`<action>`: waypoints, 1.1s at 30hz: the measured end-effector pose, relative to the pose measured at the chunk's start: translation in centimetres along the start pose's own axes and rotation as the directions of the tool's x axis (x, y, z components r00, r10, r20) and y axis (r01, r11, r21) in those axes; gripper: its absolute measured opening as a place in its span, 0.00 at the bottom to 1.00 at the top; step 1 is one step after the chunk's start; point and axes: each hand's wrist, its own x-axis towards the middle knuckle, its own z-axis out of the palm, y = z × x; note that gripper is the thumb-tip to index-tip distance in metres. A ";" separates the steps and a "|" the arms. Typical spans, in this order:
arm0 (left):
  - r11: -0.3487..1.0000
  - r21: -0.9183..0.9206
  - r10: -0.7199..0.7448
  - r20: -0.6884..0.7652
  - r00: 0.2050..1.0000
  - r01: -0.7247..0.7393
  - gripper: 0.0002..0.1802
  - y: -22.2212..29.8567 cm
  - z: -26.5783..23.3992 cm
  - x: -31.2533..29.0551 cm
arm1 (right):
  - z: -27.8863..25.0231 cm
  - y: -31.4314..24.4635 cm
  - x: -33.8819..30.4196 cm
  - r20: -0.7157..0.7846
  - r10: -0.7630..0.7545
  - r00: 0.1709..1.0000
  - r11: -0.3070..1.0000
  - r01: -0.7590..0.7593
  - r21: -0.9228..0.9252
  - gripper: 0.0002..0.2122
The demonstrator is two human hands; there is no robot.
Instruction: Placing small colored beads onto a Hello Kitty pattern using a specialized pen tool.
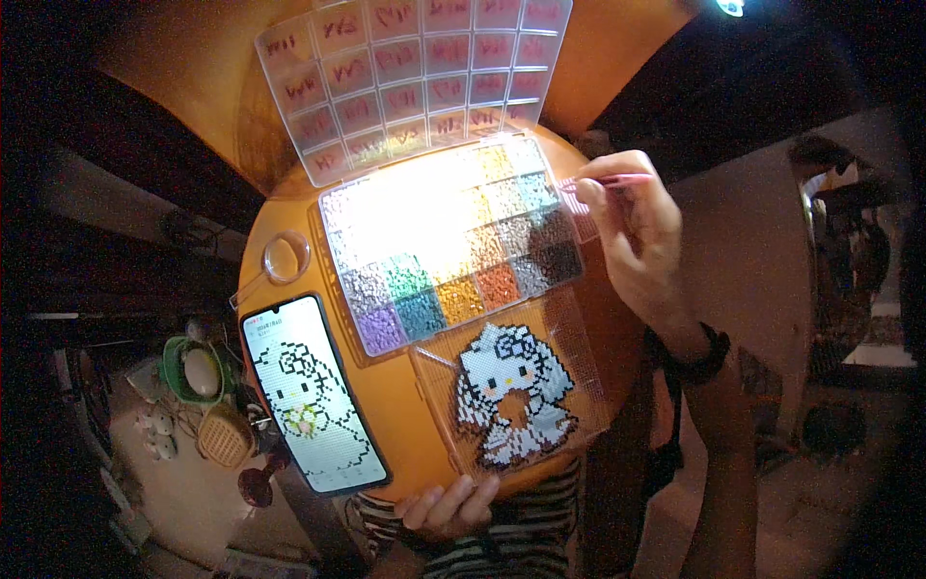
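My right hand (632, 232) is raised beside the right edge of a bead box (376, 340), fingers pinched on a slim pink tool that looks like tweezers (622, 180). The box's compartments hold small beads sorted by colour; bright glare hides its middle. Below it lies a clear pegboard (588, 405) bearing a bead picture of a white cartoon cat (502, 359) with a bow and black outline. An orange gap shows in the figure's middle. My left hand (453, 507) is at the board's near edge, fingers stretched out and a little bent, thumb hidden.
The box's clear lid (415, 87), marked in red, stands open behind it. At the left, a phone (313, 396) displays a cat pattern, below a small round clear dish (286, 258). All rest on a rounded orange table (400, 410). A green basket (196, 371) stands beyond its left edge.
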 end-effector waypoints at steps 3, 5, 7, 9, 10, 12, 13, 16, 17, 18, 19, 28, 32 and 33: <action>0.970 0.066 0.227 0.112 0.967 -0.235 0.12 -1.4 -1.2 2.8 | -1.4 -1.9 -2.0 -0.048 0.029 0.998 0.999 -0.027 0.040 0.04; 0.990 0.055 0.128 0.049 0.991 -0.131 0.12 -1.1 -0.6 1.9 | -1.4 -3.3 -3.9 0.006 0.040 0.999 0.996 -0.040 0.076 0.03; 0.999 0.024 0.027 -0.025 0.999 -0.026 0.12 -1.1 0.2 1.0 | -2.1 -2.7 -7.3 0.043 0.043 0.998 0.993 -0.047 0.107 0.04; 0.998 0.031 0.052 0.003 0.999 -0.052 0.11 -1.1 0.6 0.6 | -2.8 -2.4 -9.3 0.070 0.043 0.997 0.993 -0.051 0.109 0.06; 0.998 0.031 0.052 0.003 0.999 -0.052 0.11 -1.0 0.5 1.0 | -2.8 -2.3 -9.9 0.121 -0.039 0.992 0.978 0.013 0.207 0.06; 1.000 0.014 0.027 -0.043 0.999 -0.026 0.12 -0.7 0.4 2.6 | -3.7 -3.0 -11.3 0.159 -0.117 0.980 0.956 0.068 0.284 0.06; 1.000 0.018 0.024 -0.038 0.999 -0.023 0.12 -0.7 0.3 2.6 | -3.6 -3.7 -12.3 0.176 -0.035 0.984 0.969 -0.010 0.248 0.06; 1.000 0.030 0.004 0.000 1.000 -0.004 0.12 -0.7 0.0 2.7 | -3.2 -4.3 -13.5 0.189 0.050 0.981 0.974 -0.089 0.207 0.05; 1.000 0.025 -0.001 -0.009 1.000 0.001 0.12 -0.7 -0.1 2.8 | -3.0 -4.3 -13.8 0.187 0.052 0.981 0.975 -0.091 0.203 0.05; 1.000 0.021 -0.007 -0.016 1.000 0.008 0.12 -0.7 -0.1 2.9 | -2.8 -4.3 -14.1 0.186 0.055 0.981 0.975 -0.092 0.201 0.05; 1.000 0.022 -0.008 -0.015 1.000 0.008 0.12 -0.8 -0.1 3.0 | -2.6 -4.2 -14.2 0.184 0.058 0.981 0.976 -0.094 0.198 0.05; 1.000 0.020 0.010 -0.004 1.000 -0.010 0.12 -1.0 -0.1 2.7 | -3.1 -4.7 -13.7 0.364 0.016 0.931 0.995 -0.050 0.084 0.10; 1.000 0.022 -0.010 0.011 1.000 0.009 0.12 -1.0 -0.2 2.7 | -3.1 -5.6 -12.8 0.433 -0.013 0.901 0.997 0.046 -0.065 0.12; 1.000 0.016 -0.016 0.002 1.000 0.016 0.12 -0.9 -0.1 2.7 | -3.1 -5.5 -12.9 0.433 -0.012 0.902 0.997 0.046 -0.067 0.12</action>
